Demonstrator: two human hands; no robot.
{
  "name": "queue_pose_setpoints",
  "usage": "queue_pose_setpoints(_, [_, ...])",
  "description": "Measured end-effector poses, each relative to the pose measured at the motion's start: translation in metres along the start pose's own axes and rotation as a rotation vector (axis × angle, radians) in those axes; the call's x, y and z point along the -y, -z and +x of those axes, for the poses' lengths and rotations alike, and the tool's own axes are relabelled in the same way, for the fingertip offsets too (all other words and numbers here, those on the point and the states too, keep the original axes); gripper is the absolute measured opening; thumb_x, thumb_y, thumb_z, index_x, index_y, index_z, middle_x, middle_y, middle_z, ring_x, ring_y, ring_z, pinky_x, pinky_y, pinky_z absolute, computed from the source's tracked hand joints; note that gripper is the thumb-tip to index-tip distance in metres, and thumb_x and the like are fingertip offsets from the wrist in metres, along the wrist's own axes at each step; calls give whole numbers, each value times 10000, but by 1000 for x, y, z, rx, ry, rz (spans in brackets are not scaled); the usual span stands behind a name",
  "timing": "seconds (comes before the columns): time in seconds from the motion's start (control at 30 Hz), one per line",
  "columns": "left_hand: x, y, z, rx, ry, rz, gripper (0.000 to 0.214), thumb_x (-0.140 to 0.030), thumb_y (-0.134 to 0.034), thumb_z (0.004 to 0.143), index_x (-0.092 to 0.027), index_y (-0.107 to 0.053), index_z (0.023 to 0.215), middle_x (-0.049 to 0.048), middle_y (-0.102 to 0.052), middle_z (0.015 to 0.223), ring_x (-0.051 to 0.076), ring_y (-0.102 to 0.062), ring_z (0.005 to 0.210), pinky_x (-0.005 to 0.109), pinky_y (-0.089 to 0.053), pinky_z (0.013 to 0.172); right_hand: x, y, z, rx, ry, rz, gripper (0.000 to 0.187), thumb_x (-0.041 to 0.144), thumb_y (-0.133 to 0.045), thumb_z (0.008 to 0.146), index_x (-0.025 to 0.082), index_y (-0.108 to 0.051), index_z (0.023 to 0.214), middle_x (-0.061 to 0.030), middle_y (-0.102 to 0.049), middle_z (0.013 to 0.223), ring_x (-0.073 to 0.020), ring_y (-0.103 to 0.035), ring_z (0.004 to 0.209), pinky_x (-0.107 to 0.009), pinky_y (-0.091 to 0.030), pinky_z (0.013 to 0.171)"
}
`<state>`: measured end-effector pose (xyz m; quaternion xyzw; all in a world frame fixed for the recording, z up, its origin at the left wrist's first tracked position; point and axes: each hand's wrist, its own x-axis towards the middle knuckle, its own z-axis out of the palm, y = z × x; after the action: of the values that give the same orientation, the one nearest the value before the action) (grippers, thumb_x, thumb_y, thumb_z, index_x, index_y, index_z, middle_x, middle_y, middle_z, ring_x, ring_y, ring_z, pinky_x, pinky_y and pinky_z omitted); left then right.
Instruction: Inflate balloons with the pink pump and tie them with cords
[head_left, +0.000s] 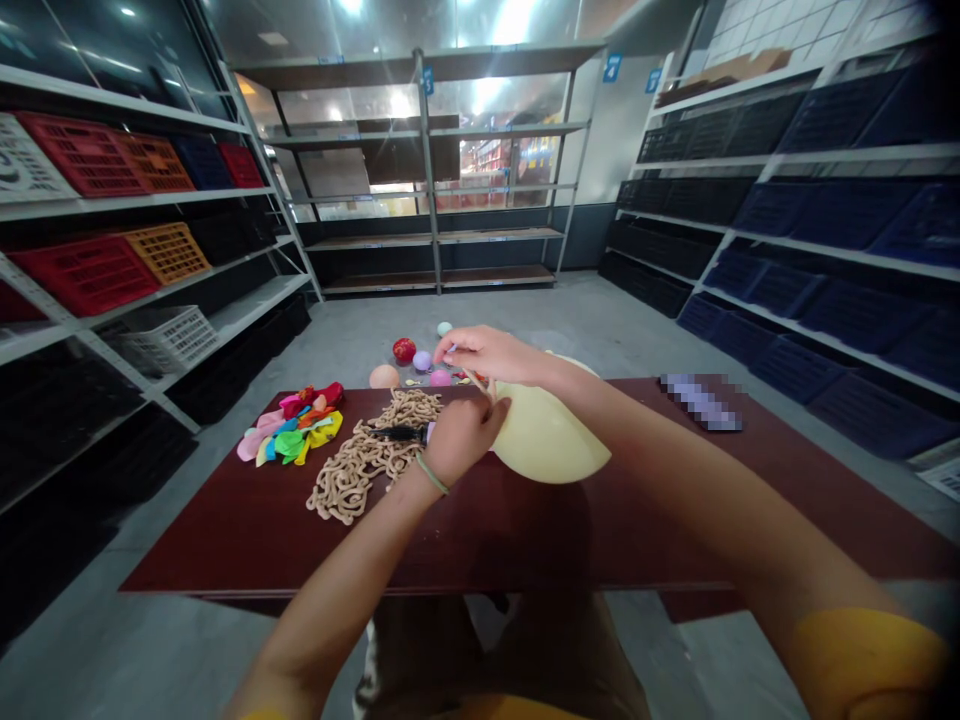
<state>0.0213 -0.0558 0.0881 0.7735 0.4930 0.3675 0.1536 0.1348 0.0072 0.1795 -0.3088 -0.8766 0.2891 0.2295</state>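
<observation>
Nearest, the left hand (461,438) grips and the right hand (491,355) pinches the neck of a plump cream latex balloon (551,435), seemingly holding its air in.

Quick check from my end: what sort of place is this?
Probably a warehouse or stockroom: metal shelving units line the walls, holding plastic crates, with numbered blue signs above.

Head-worn view — forward and down at the hands (465,435).
</observation>
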Motion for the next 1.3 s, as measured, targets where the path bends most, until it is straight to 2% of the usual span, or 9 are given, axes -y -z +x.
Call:
queue_pose_setpoints(0.1, [6, 0, -2, -5, 17, -192, 446, -445, -514, 927, -198, -540, 555, 38, -535, 543, 168, -480, 543, 300, -319, 607, -9, 13, -9, -16, -8, -21, 210, 300, -480, 943, 243, -651, 1051, -36, -693, 1102, -150, -622, 826, -291, -467, 700])
queue_pose_setpoints(0.27, [18, 8, -6, 114, 166, -507, 533, -532, -403, 958, -164, -622, 638, 28, -573, 563, 156, -511, 553, 287, -367, 592, -40, 22, -22, -119, 26, -137, 224, 306, -484, 941, 247, -663, 1063, -37, -703, 1091, -188, -626, 949, -323, -464, 803])
queue_pose_setpoints(0.37, [23, 11, -6, 130, 259, -761, 485, -538, -475, 926, -138, -649, 714, 31, -595, 611, 137, -526, 568, 271, -411, 591, -51, 23, -32, -210, 5, -192, 237, 312, -480, 942, 250, -660, 1084, -34, -706, 1083, -184, -627, 900, -323, -453, 783])
queue_pose_setpoints(0.47, [26, 12, -6, 143, 342, -965, 432, -534, -586, 870, -122, -662, 765, 30, -608, 654, 113, -533, 590, 247, -426, 605, -44, 24, -43, -291, -20, -289, 251, 331, -460, 955, 251, -655, 1090, -31, -709, 1027, -181, -617, 843, -320, -434, 747])
queue_pose_setpoints(0.6, [31, 13, -6, 168, 401, -1104, 397, -496, -691, 815, -99, -677, 824, 36, -618, 713, 84, -531, 613, 213, -422, 607, -19, 22, -57, -381, 43, -409, 275, 326, -405, 985, 244, -643, 1097, -49, -696, 1041, -198, -604, 912, -332, -418, 788])
queue_pose_setpoints(0.77, [41, 18, -10, 135, 446, -1262, 322, -383, -789, 759, -102, -688, 881, 24, -609, 736, 53, -508, 590, 189, -434, 593, -2, 6, -81, -424, 42, -376, 234, 363, -428, 984, 248, -619, 1057, -42, -693, 997, -199, -615, 872, -328, -423, 763])
queue_pose_setpoints(0.93, [47, 23, -13, 28, 392, -1271, 263, -338, -793, 746, -125, -639, 761, 8, -593, 726, 48, -497, 587, 187, -446, 600, -12, -5, -101, -229, -14, -394, 260, 386, -438, 980, 243, -616, 1103, -49, -706, 977, -195, -622, 818, -323, -426, 709])
queue_pose_setpoints(1.13, [46, 17, -17, 22, 364, -1116, 270, -363, -755, 755, -120, -670, 835, 33, -631, 769, 77, -512, 621, 207, -443, 619, -6, -8, -86, -389, 102, -482, 319, 363, -396, 999, 231, -686, 994, -74, -678, 970, -233, -566, 944, -373, -420, 829])
queue_pose_setpoints(1.3, [41, 16, -20, 41, 269, -1036, 205, -303, -730, 762, -126, -673, 849, 19, -640, 768, 93, -540, 680, 210, -434, 676, -4, -20, -62, -259, 203, -571, 278, 286, -457, 975, 231, -725, 923, -66, -624, 957, -227, -484, 945, -379, -370, 877])
